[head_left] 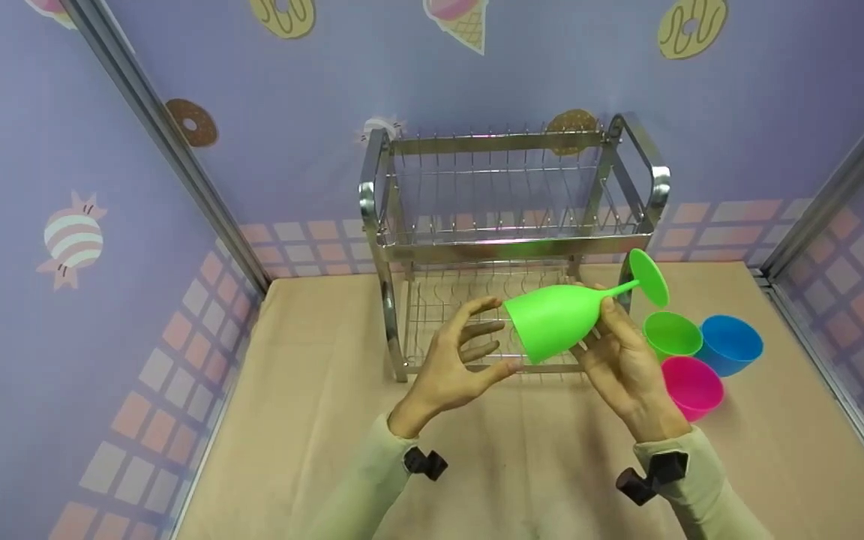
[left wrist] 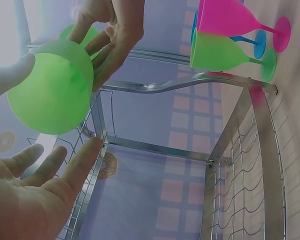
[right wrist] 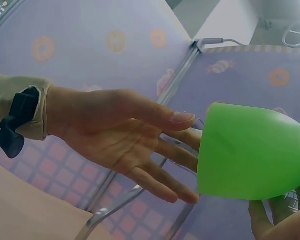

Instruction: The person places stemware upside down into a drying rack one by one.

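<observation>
A bright green plastic goblet (head_left: 556, 321) is held tilted on its side above the table, its bowl mouth facing left and its round foot up at the right. My right hand (head_left: 623, 367) pinches it where the bowl meets the stem, thumb in front. My left hand (head_left: 458, 364) has its fingers spread beside the rim. In the right wrist view, the left hand (right wrist: 125, 135) lies close to the mouth of the goblet (right wrist: 250, 155); whether a fingertip touches it I cannot tell.
A two-tier metal dish rack (head_left: 507, 249) stands behind the hands. On the right of the cloth-covered table (head_left: 312, 420) are three upright goblets: green (head_left: 672, 335), blue (head_left: 732, 345) and pink (head_left: 693, 386). Patterned walls with metal posts (head_left: 177, 161) enclose the table.
</observation>
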Tool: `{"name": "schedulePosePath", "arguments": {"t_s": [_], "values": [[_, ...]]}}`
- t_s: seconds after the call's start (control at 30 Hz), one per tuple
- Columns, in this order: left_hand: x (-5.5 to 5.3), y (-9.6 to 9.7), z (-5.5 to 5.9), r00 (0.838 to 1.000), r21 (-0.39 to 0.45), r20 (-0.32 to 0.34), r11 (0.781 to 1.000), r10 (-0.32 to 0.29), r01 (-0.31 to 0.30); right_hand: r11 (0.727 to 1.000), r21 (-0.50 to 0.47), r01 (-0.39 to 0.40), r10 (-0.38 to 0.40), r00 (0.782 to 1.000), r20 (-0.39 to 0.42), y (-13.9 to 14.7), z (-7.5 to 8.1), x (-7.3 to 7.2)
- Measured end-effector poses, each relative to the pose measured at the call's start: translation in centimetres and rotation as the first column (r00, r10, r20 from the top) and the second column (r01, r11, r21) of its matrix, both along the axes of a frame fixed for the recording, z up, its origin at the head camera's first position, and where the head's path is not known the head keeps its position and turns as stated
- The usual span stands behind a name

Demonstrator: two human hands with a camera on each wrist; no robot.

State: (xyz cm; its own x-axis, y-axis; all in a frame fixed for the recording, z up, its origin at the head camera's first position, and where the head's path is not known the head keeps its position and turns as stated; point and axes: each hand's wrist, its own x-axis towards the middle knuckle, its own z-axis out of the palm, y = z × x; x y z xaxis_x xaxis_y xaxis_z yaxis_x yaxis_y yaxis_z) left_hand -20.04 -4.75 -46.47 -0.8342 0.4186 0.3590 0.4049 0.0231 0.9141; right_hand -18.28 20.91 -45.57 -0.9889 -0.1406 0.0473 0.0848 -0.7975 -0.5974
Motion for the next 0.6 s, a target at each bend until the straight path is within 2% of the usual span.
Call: {"name": "schedulePosePath", "arguments": {"t_s": [0.33, 0.6], "values": [[-0.2, -0.9, -0.1, 1.0, -0.008, -0.01, 1.0, 0.021, -0.021, 0.997, 0.082, -0.013, 0.021, 0.995, -0.099, 1.0, 2.5, -0.7], [-0.4, -2.5, -0.6, 0.996, -0.034, -0.049, 0.996, 0.075, -0.077, 0.979, 0.2, 0.022, 0.022, 0.976, -0.217, 2.3, 5.8, -1.9]]}}
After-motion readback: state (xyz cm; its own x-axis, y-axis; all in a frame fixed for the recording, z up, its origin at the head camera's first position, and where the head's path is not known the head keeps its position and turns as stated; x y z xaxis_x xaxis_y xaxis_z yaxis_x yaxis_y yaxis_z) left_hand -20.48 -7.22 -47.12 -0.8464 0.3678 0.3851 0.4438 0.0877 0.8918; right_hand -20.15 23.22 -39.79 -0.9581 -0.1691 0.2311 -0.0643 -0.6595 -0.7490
